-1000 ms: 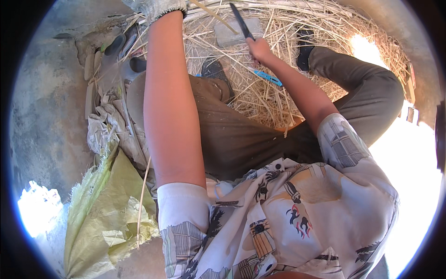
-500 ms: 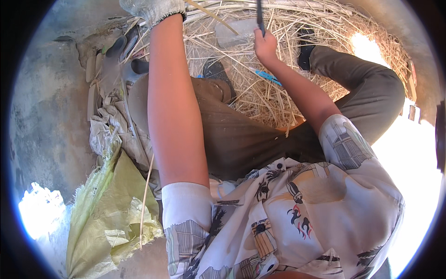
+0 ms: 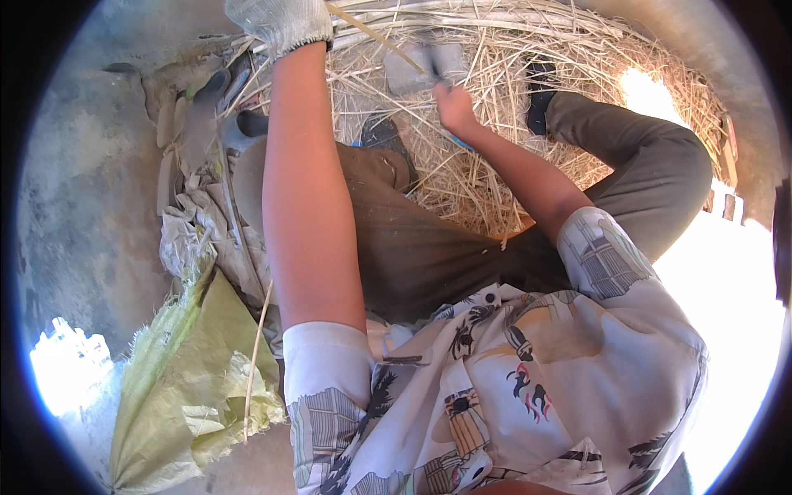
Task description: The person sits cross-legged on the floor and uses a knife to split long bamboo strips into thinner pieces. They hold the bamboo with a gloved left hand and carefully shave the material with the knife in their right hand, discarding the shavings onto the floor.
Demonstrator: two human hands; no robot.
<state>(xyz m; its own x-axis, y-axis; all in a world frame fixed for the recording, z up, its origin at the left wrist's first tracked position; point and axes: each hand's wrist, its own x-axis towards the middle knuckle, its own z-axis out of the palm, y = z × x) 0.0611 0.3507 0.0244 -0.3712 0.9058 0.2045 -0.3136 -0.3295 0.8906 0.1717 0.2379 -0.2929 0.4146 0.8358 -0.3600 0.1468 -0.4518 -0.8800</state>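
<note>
My left hand (image 3: 280, 21), in a grey knitted glove, is closed at the top edge, with its fingers partly out of view. From it a thin pale strip (image 3: 373, 35), like split bamboo or cane, slants down to the right. The strip's far end lies over a grey stone block (image 3: 404, 81) on the straw. My bare right hand (image 3: 454, 109) is wrapped round the handle of a dark knife (image 3: 434, 64). Motion blurs the blade, which is near the strip's end above the block; I cannot tell whether they touch.
Loose straw and shavings (image 3: 470, 194) cover the floor between my bent legs. A blue object (image 3: 459, 142) is partly hidden under my right wrist. At left lie dark footwear (image 3: 247, 125), crumpled plastic and a yellow-green woven sack (image 3: 194, 379). A curved wall (image 3: 91, 181) stands beyond.
My right hand and the knife have swung down and left, bringing the blade from upright at the top edge to near the strip's end. The gloved left hand has shifted slightly.
</note>
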